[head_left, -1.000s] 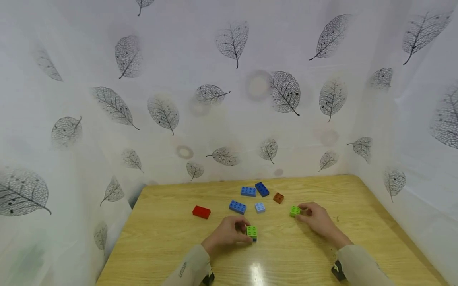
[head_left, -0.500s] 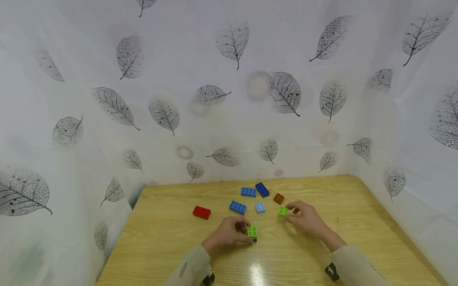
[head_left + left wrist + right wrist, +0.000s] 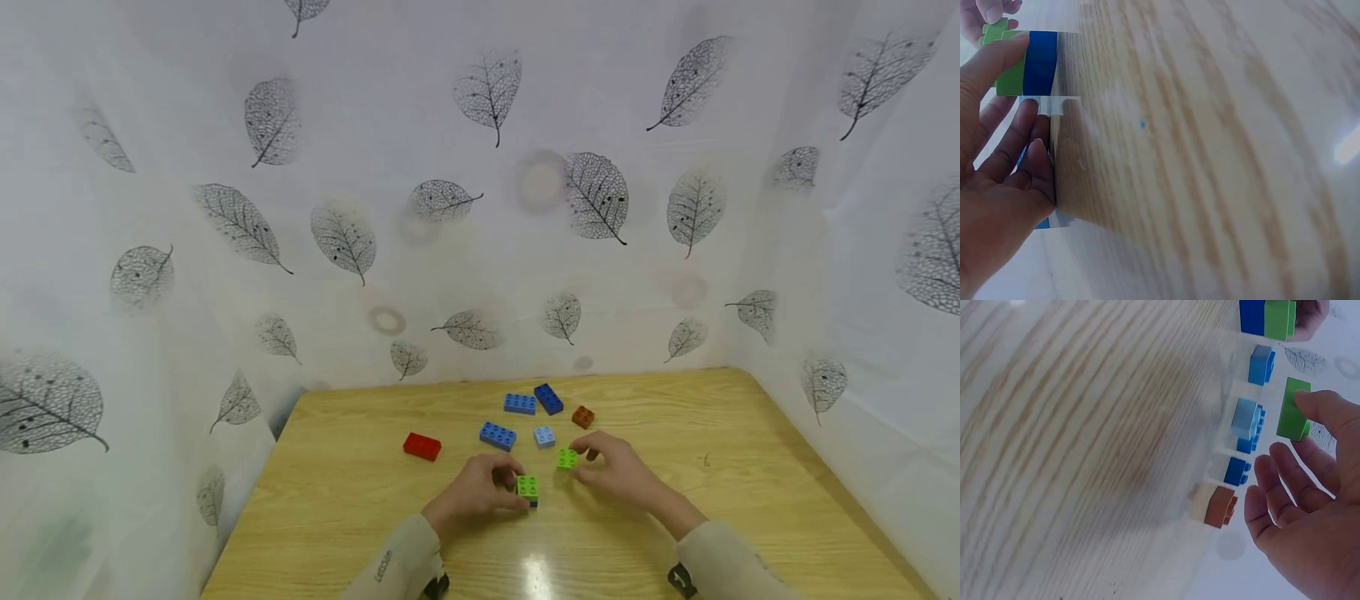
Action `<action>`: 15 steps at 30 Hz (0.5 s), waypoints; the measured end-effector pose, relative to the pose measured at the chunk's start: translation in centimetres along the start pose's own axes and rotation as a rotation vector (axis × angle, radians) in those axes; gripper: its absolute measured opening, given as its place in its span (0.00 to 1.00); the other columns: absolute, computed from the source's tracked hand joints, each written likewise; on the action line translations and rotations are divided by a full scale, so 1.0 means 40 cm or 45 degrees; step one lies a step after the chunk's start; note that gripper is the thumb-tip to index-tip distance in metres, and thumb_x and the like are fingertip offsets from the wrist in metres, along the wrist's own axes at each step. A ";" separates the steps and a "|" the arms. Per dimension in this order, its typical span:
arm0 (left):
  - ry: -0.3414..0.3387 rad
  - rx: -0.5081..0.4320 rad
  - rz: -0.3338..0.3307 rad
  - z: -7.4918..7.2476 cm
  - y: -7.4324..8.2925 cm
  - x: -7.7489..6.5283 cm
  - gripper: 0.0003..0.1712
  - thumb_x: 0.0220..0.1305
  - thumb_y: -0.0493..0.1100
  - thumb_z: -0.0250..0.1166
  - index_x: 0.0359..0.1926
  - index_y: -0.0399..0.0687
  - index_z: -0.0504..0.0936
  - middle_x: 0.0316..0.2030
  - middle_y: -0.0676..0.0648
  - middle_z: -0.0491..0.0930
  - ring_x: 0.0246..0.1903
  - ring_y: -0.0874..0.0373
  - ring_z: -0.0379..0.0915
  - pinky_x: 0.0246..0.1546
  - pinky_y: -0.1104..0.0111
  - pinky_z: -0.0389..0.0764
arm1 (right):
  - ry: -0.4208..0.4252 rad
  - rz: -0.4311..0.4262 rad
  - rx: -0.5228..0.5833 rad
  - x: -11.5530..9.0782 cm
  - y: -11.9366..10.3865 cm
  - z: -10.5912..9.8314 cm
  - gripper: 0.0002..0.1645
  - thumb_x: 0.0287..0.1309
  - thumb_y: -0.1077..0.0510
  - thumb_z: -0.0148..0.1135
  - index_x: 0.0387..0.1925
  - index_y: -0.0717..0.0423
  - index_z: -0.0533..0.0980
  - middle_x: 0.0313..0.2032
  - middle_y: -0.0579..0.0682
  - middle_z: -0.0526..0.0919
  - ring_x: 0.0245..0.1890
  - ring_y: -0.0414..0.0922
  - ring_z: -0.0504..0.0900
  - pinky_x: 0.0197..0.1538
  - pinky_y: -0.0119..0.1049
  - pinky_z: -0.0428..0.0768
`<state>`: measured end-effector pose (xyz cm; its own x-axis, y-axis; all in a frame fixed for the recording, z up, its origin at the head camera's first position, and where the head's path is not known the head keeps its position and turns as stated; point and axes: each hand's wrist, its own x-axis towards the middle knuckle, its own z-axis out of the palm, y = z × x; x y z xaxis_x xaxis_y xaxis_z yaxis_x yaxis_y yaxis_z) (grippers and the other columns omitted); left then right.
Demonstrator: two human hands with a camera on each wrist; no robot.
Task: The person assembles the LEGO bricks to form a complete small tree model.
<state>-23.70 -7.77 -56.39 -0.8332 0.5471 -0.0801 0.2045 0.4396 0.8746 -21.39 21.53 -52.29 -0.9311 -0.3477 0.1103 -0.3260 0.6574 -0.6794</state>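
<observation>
Leaf-printed curtain walls the wooden desk. My left fingers pinch a green-and-blue stack; my right fingers pinch a green brick raised nearby. Both seem light, stiff plastic, best gripped by their smooth sides.

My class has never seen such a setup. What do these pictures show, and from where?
No machine here: these are a person's bare left hand and right hand. The wide picture comes from a camera on the head; the close ones from one on each wrist. On the table lie a red brick, a brown brick and four blue bricks. The left hand holds a green brick stacked on a dark blue brick. The right hand pinches another green brick, raised off the table.
</observation>
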 end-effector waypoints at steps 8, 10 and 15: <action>0.017 0.015 -0.014 -0.002 0.009 -0.002 0.18 0.54 0.49 0.84 0.45 0.61 0.87 0.36 0.54 0.82 0.38 0.63 0.74 0.41 0.71 0.74 | -0.053 -0.124 0.006 0.006 -0.037 0.029 0.23 0.61 0.53 0.75 0.55 0.58 0.82 0.49 0.51 0.86 0.46 0.48 0.82 0.49 0.40 0.83; 0.022 0.018 -0.012 -0.001 0.009 -0.002 0.18 0.54 0.49 0.84 0.45 0.61 0.87 0.36 0.54 0.82 0.38 0.63 0.74 0.41 0.71 0.74 | -0.064 -0.150 0.020 0.007 -0.044 0.037 0.23 0.61 0.53 0.75 0.55 0.58 0.82 0.49 0.51 0.86 0.46 0.48 0.83 0.49 0.41 0.83; 0.024 0.023 -0.005 0.000 0.007 -0.001 0.19 0.53 0.49 0.84 0.45 0.61 0.87 0.36 0.55 0.82 0.37 0.63 0.74 0.41 0.71 0.74 | -0.093 -0.198 0.061 0.008 -0.059 0.056 0.23 0.62 0.54 0.74 0.55 0.58 0.82 0.49 0.50 0.86 0.45 0.47 0.82 0.48 0.40 0.83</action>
<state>-23.62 -7.65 -56.16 -0.8434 0.5322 -0.0742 0.2107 0.4546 0.8654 -20.56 18.35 -52.27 -0.8550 -0.4916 0.1651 -0.4556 0.5599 -0.6921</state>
